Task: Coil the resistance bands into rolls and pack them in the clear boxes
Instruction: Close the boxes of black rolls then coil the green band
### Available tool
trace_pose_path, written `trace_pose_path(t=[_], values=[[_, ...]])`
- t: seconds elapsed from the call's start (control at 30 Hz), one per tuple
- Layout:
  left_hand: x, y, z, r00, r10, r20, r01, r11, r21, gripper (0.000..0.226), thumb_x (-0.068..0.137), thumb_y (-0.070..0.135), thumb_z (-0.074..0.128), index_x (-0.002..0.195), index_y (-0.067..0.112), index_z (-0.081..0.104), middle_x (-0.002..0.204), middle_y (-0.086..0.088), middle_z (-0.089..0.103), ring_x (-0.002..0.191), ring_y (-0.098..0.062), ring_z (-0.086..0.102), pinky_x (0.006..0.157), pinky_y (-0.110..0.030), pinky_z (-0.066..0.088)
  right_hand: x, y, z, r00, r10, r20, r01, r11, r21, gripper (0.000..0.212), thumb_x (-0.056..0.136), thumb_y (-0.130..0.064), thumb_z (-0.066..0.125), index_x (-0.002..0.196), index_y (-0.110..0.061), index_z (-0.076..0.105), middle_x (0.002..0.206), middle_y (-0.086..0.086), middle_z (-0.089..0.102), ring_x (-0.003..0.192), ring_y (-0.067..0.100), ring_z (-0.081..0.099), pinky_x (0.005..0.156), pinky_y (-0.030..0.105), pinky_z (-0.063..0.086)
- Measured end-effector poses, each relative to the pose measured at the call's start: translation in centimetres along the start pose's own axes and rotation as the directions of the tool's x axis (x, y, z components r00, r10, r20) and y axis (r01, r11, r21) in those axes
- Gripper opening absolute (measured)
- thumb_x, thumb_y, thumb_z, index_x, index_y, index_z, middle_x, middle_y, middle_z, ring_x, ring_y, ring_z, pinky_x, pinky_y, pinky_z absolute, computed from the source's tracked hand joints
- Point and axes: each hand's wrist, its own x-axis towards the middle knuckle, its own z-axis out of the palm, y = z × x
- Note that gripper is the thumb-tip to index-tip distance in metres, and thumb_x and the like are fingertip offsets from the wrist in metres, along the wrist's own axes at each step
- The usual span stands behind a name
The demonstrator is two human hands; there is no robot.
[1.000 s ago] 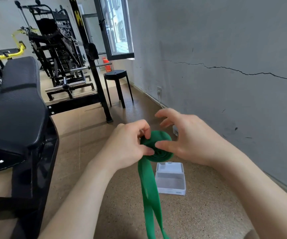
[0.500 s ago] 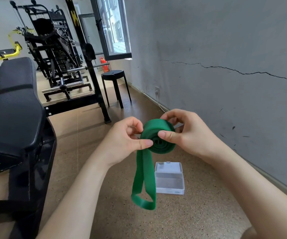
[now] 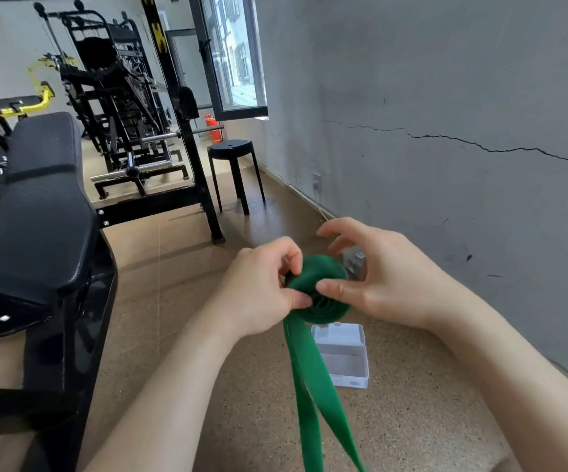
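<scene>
Hands meet in the middle of the head view, both busy with a green resistance band [image 3: 321, 279] held in the air above a speckled brown floor [image 3: 241, 403]. Most of the band is wound into a flat roll, its open face turned toward the camera. Two loose strands hang from the roll's lower left side and run down out of the bottom of the picture.

The left hand [image 3: 258, 291] pinches the roll at its left edge. Its thumb lies across the front face near the centre, and its fingers curl over the top edge behind. The right hand [image 3: 388, 284] presses its thumb flat against the front face from the right, the tip nearly meeting the left thumb. Its forefinger is lifted clear above the roll. Its other fingers are bent behind the roll, where I cannot tell whether they touch it.

A clear box [image 3: 344, 359] lies on the floor directly below the roll, just right of the hanging strands, with its lid shut as far as I can make out. A small clear object [image 3: 356, 262] shows between the right fingers, but it is too hidden to name.

A black padded bench [image 3: 37, 206] fills the left side. Further back stand a black stool [image 3: 231, 151], a dark weight rack [image 3: 115, 97] and a red fire extinguisher [image 3: 211, 126] under a window [image 3: 238, 63]. The grey wall [image 3: 446, 80] on the right carries a long crack [image 3: 480, 146].
</scene>
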Motion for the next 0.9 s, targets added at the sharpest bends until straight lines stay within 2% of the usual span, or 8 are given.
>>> trace_pose_path(t=[0.07, 0.17, 0.27, 0.4, 0.6, 0.77, 0.83, 0.9], values=[[0.1, 0.2, 0.4, 0.999, 0.016, 0.037, -0.019, 0.997, 0.071, 0.036, 0.057, 0.029, 0.077, 0.076, 0.032, 0.046, 0.067, 0.0, 0.061, 0.056, -0.024, 0.054, 0.059, -0.048, 0.053, 0.1, -0.5, 0.7, 0.997, -0.041, 0.067, 0.049, 0.992, -0.117, 0.054, 0.078, -0.043, 0.071, 0.125, -0.035, 0.045, 0.108, -0.007, 0.064, 0.101, 0.013, 0.059, 0.085, 0.035, 0.046], [0.1, 0.3, 0.5, 0.998, 0.023, 0.057, -0.032, 0.989, 0.147, 0.039, 0.062, 0.024, 0.08, 0.075, 0.034, 0.044, 0.063, 0.005, 0.055, 0.052, -0.017, 0.044, 0.053, -0.039, 0.048, 0.3, -0.5, 1.6, 0.995, -0.036, 0.096, 0.05, 0.988, -0.144, 0.046, 0.081, -0.039, 0.069, 0.119, -0.034, 0.045, 0.101, -0.003, 0.066, 0.091, 0.023, 0.059, 0.077, 0.038, 0.047], [0.1, 0.2, 0.2, 1.0, 0.0, -0.005, 0.0, 0.999, 0.033, 0.042, 0.063, 0.014, 0.083, 0.075, 0.029, 0.046, 0.062, 0.006, 0.055, 0.05, -0.011, 0.04, 0.052, -0.032, 0.041, 0.3, -0.4, 1.3, 0.999, -0.029, -0.017, 0.029, 0.999, 0.021, 0.037, 0.078, -0.032, 0.073, 0.106, -0.031, 0.05, 0.086, -0.001, 0.064, 0.078, 0.019, 0.058, 0.073, 0.038, 0.048], [0.4, -0.3, -0.4, 0.995, -0.083, -0.048, 0.073, 0.98, -0.187, 0.037, 0.06, 0.017, 0.085, 0.074, 0.027, 0.051, 0.079, -0.005, 0.07, 0.058, -0.012, 0.049, 0.063, -0.044, 0.053, 0.6, 0.1, 1.7, 0.992, 0.002, -0.124, 0.027, 0.972, 0.232, 0.032, 0.077, -0.024, 0.077, 0.097, -0.03, 0.052, 0.076, 0.0, 0.059, 0.062, 0.013, 0.052, 0.066, 0.04, 0.05], [0.3, -1.1, -0.4, 0.993, -0.108, 0.054, 0.119, 0.946, -0.3, 0.041, 0.069, 0.006, 0.083, 0.078, 0.023, 0.047, 0.075, -0.004, 0.071, 0.069, -0.023, 0.06, 0.073, -0.053, 0.055, 1.1, 1.2, 1.8, 0.988, 0.101, -0.116, -0.029, 0.863, 0.504, 0.027, 0.08, -0.014, 0.077, 0.092, -0.025, 0.055, 0.079, 0.001, 0.057, 0.053, 0.004, 0.046, 0.054, 0.026, 0.044], [0.3, -0.9, -0.3, 0.995, -0.101, 0.019, 0.101, 0.92, -0.378, 0.041, 0.071, -0.005, 0.078, 0.081, 0.013, 0.043, 0.071, -0.004, 0.07, 0.066, -0.022, 0.062, 0.065, -0.042, 0.055, 0.9, 0.6, 2.0, 0.981, 0.186, -0.055, -0.093, 0.698, 0.71, 0.023, 0.084, -0.003, 0.07, 0.093, -0.015, 0.052, 0.078, 0.002, 0.055, 0.045, 0.001, 0.049, 0.042, 0.016, 0.039], [0.3, -0.9, -0.2, 0.995, -0.096, -0.005, 0.09, 0.949, -0.301, 0.041, 0.069, -0.005, 0.079, 0.079, 0.013, 0.043, 0.066, 0.0, 0.069, 0.06, -0.02, 0.062, 0.06, -0.035, 0.053, 0.7, 0.5, 1.5, 0.984, 0.177, 0.003, -0.134, 0.734, 0.666, 0.025, 0.084, -0.009, 0.072, 0.093, -0.018, 0.05, 0.083, 0.003, 0.058, 0.047, 0.003, 0.049, 0.044, 0.02, 0.041], [0.3, -1.0, -0.1, 0.997, -0.079, -0.004, 0.077, 0.978, -0.193, 0.043, 0.066, 0.0, 0.082, 0.079, 0.017, 0.045, 0.064, -0.001, 0.068, 0.057, -0.022, 0.063, 0.058, -0.035, 0.055, 0.5, 0.6, 0.8, 0.992, 0.125, 0.015, -0.122, 0.925, 0.361, 0.031, 0.08, -0.025, 0.077, 0.093, -0.024, 0.049, 0.089, -0.005, 0.06, 0.056, 0.0, 0.05, 0.055, 0.023, 0.041]])
